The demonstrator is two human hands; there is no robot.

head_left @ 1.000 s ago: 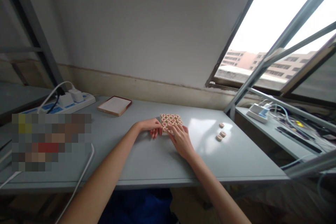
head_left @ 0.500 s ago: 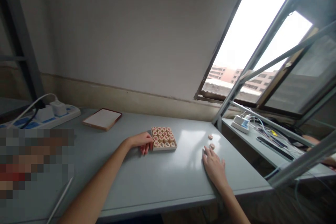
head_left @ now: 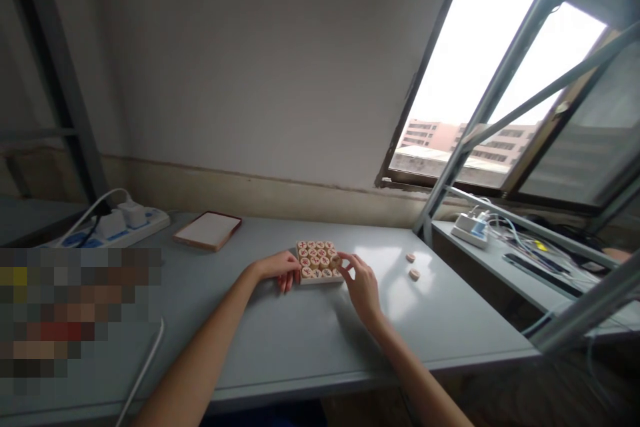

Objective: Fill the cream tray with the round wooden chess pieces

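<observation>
A small wooden tray [head_left: 320,279] packed with round wooden game pieces with red marks lies mid-table. My left hand [head_left: 278,266] rests against the tray's left side, fingers curled down onto the table. My right hand [head_left: 359,279] is at the tray's right edge, with thumb and forefinger pinched on one round piece [head_left: 335,260] just over the tray. Two loose round pieces [head_left: 413,266] lie on the table to the right of my right hand.
A flat red-edged lid or board [head_left: 207,229] lies at the back left. A white power strip [head_left: 116,225] with plugs sits further left. The grey table [head_left: 300,340] ends at the right by a metal frame [head_left: 500,87]; a second strip [head_left: 471,223] and cables lie beyond.
My right hand went from the tray out to the loose pieces on the right, then came back to the tray holding one. Three loose pieces became two. My left hand stayed put.
</observation>
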